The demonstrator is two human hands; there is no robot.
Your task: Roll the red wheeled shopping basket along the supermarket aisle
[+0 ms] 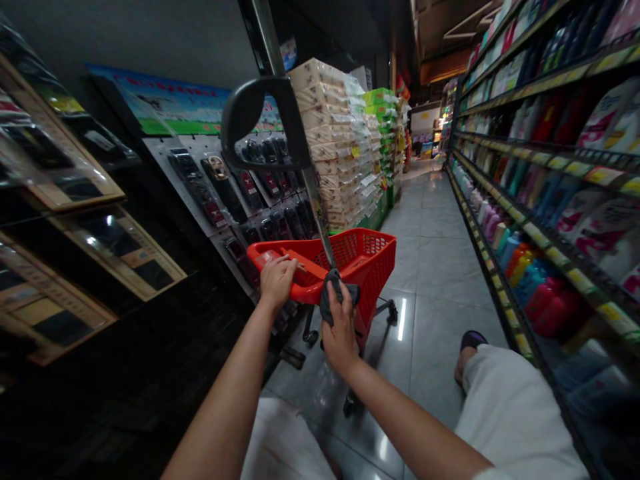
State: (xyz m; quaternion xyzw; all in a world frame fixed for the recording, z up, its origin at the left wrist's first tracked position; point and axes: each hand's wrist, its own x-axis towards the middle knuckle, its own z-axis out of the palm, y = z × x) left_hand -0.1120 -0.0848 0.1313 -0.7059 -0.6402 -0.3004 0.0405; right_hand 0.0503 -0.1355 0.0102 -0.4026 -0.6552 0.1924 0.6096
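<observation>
A red plastic shopping basket trolley (373, 273) stands before me on small dark wheels. My left hand (277, 281) is closed over the near left part of its rim. A dark grey cloth (327, 303) is in my right hand (343, 337), bunched around the lower end of the metal handle pole (317, 213). The pole leans up and to the left from the basket's near side. It carries a dark loop grip (294, 120). Part of the cloth is hidden behind my right fingers.
At left, packaged goods (245, 180) hang on a display panel, beside framed boxes (125, 247) on a black stand. Stacked cartons (327, 140) stand beyond the trolley. Bottle-filled shelves (550, 180) line the right. A grey tiled floor (430, 267) runs between.
</observation>
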